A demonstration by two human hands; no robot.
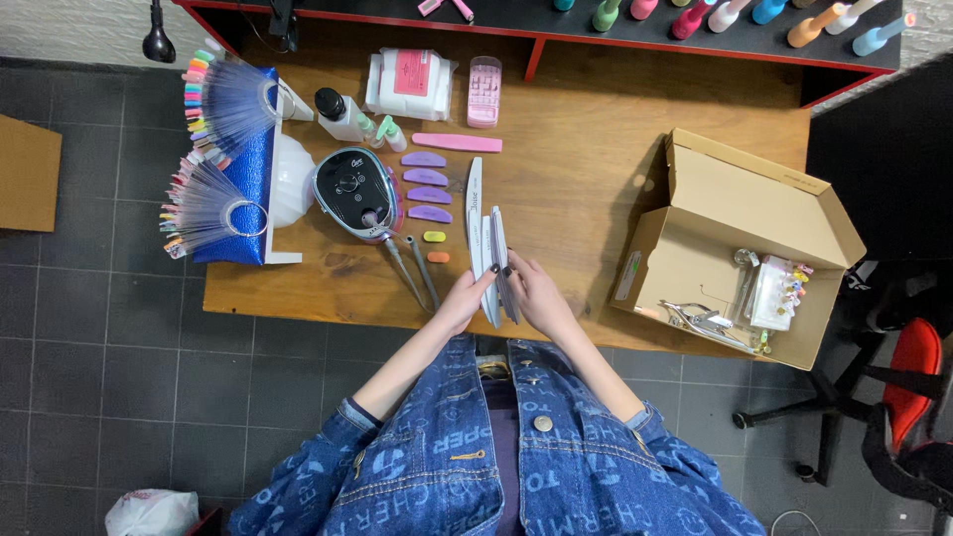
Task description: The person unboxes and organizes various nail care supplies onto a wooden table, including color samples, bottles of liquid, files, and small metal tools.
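Observation:
My left hand and my right hand meet at the near edge of a wooden desk. Together they grip a small stack of long grey-white nail files, standing on edge and pointing away from me. One more long file lies flat on the desk just left of the stack. I wear a blue denim jacket.
Left of the files lie purple buffers, a pink file, a black nail drill unit with handpieces and fans of colour swatches. An open cardboard box with tools stands right. Polish bottles line the back shelf. A chair stands right.

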